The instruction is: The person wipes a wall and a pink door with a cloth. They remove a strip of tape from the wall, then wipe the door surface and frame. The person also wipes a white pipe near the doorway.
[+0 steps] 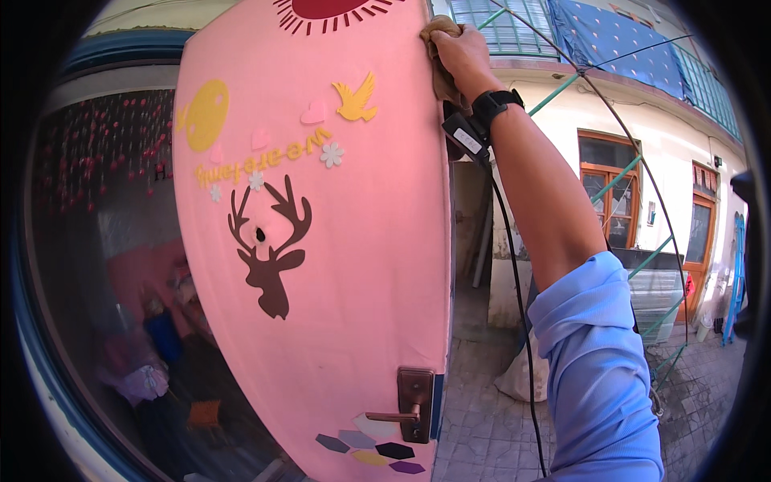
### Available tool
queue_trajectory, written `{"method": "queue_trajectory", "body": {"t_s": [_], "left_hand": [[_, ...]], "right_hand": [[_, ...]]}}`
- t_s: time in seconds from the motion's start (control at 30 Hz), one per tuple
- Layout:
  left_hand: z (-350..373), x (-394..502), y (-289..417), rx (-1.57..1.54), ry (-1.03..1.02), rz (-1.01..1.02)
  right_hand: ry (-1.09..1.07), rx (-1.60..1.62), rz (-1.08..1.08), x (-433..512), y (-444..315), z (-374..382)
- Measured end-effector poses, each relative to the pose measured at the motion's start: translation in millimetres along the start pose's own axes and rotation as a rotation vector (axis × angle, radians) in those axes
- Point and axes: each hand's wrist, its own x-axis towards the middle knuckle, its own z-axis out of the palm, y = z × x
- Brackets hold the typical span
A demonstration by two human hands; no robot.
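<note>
My right hand (462, 55) grips a brown cloth (444, 84) against the upper outer edge of a pink door (361, 241). Part of the cloth hangs down below my fingers along that edge. On the wrist sits a black strap (495, 107), with a small black device (465, 137) and a cable (512, 259) running down from it. A brown deer-head decal (272, 271), a yellow bird decal (356, 99) and yellow lettering decorate the door. Lower down is a bronze lever handle (394, 416) on its plate. My left hand is out of view.
Left of the door, a dim room holds a bead curtain (114, 150), a blue bin (162, 334) and an orange stool (205, 414). Outside at right are a green-and-dark metal frame (653, 199), a white sack (525, 373) on paving, and a building with wood-framed windows (608, 199).
</note>
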Motion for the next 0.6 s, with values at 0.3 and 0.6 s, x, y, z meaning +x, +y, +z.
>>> {"method": "queue_trajectory", "body": {"t_s": [0.3,0.6], "left_hand": [[42.2,-48.6,-51.7,0.019,0.052,-0.151],[93.6,-127.0,-122.1,0.127,0.257,-0.301]], "right_hand": [[-0.053,0.022,-0.312,-157.4,49.2,-37.2],[-0.172,-0.158,-0.467,-185.3,51.3,-61.0]]}}
